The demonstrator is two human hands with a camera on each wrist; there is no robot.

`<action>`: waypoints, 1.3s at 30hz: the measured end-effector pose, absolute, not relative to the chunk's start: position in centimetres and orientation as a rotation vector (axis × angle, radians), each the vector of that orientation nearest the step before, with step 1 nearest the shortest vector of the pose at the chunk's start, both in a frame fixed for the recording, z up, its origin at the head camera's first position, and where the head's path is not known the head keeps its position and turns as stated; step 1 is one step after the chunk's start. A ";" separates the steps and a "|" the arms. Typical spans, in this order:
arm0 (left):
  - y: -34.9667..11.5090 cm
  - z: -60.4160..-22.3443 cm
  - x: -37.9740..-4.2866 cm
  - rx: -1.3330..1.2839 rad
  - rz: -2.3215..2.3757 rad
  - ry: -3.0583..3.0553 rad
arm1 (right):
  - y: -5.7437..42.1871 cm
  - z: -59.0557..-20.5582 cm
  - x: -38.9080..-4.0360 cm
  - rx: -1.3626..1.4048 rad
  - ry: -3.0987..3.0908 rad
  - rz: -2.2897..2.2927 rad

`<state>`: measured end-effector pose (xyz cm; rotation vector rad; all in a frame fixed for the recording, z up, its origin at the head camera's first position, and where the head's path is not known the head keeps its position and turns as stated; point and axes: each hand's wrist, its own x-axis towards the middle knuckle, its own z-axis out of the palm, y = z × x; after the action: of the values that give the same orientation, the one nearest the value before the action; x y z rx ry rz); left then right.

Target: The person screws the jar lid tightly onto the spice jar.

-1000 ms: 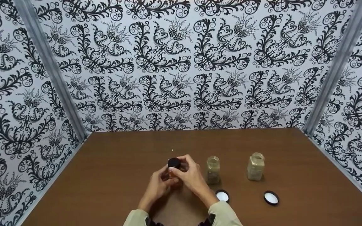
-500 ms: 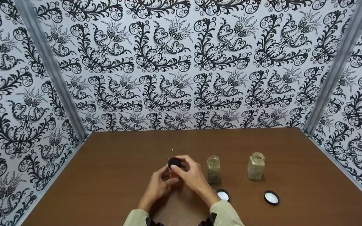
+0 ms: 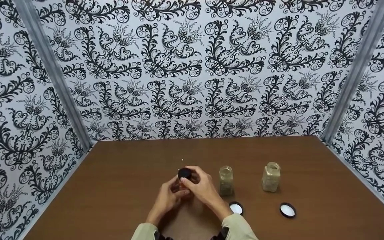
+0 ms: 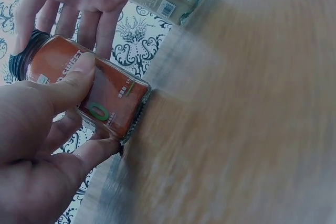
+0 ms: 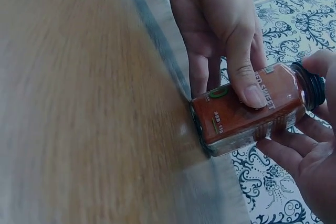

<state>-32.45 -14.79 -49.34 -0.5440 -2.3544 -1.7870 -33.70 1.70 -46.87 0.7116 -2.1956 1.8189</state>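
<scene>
A square glass jar of red-orange powder (image 4: 116, 98) stands on the table, its label partly reading "SWEET" in the wrist views. My left hand (image 3: 167, 199) holds its body, thumb across the label and fingers on the other side. Around the black lid (image 3: 184, 172) on top, the thumb and fingers of my right hand (image 3: 206, 187) grip the rim. The lid sits on the jar's neck; its threads are hidden. To the right stand two lidless jars of pale greenish-beige powder, a nearer jar (image 3: 226, 184) and a farther jar (image 3: 271, 180).
Two black lids lie with white insides up, one lid (image 3: 236, 208) beside my right forearm and another lid (image 3: 287, 210) farther right. A tiny white speck (image 3: 182, 159) lies beyond my hands. Patterned walls (image 3: 178, 83) enclose the brown table (image 3: 118, 173) at the back and sides.
My right thumb and fingers shift slightly on the black lid, forward and then back. My left hand keeps its hold on the red-orange jar, and the other jars and lids stay put.
</scene>
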 end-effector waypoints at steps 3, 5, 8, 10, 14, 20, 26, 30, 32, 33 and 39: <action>-14.9 -49.3 -32.4 -0.547 -1.772 -2.363 | 1.6 -46.9 -33.7 0.701 -2.186 1.854; -14.9 -49.4 -32.4 -0.548 -1.761 -2.365 | 1.6 -46.8 -33.7 0.701 -2.191 1.864; -15.0 -49.4 -32.5 -0.554 -1.760 -2.364 | 1.8 -46.7 -33.6 0.716 -2.211 1.851; -15.0 -49.4 -32.6 -0.557 -1.769 -2.359 | 1.9 -46.6 -33.6 0.724 -2.233 1.814; -15.0 -49.4 -32.6 -0.564 -1.794 -2.350 | 2.1 -46.6 -33.6 0.735 -2.257 1.744; -15.0 -49.4 -32.5 -0.568 -1.799 -2.351 | 2.0 -46.8 -33.7 0.720 -2.242 1.775; -15.0 -49.5 -32.4 -0.559 -1.784 -2.359 | 2.0 -47.0 -33.7 0.705 -2.263 1.777; -15.0 -49.6 -32.4 -0.559 -1.787 -2.361 | 2.0 -47.2 -33.8 0.717 -2.260 1.770; -14.9 -49.6 -32.4 -0.556 -1.780 -2.364 | 2.0 -47.2 -33.7 0.722 -2.243 1.783; -14.9 -49.6 -32.5 -0.557 -1.781 -2.361 | 1.9 -47.2 -33.8 0.722 -2.236 1.785; -14.9 -49.6 -32.5 -0.566 -1.779 -2.354 | 1.9 -47.1 -33.7 0.711 -2.223 1.767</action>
<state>-32.51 -14.93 -49.55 -0.5659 -2.3544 -1.7794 -33.69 1.89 -47.08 0.7113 -2.2230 1.7665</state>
